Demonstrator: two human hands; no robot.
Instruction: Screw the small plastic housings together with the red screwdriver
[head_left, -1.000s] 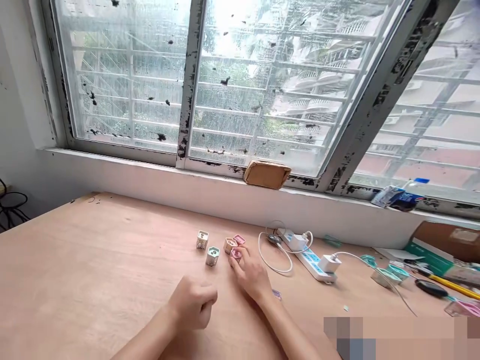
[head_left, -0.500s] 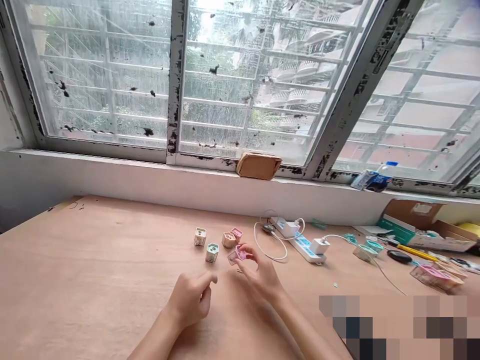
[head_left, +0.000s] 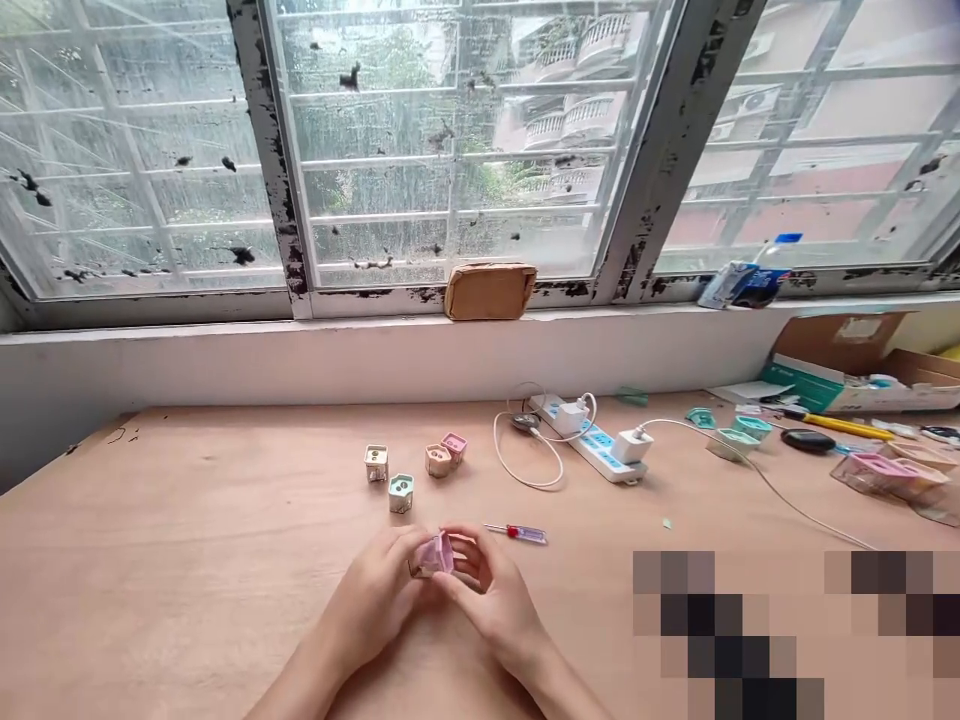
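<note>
On my feed, the left hand and the right hand are closed together around a pink plastic plug casing, held over the wooden table. The fingers hide part of it, so I can't be sure of its exact shape. A small red-handled screwdriver lies just beside the right hand. Four little plug casings stand in a loose group ahead of the hands, and a power strip sits off to the right.
</note>
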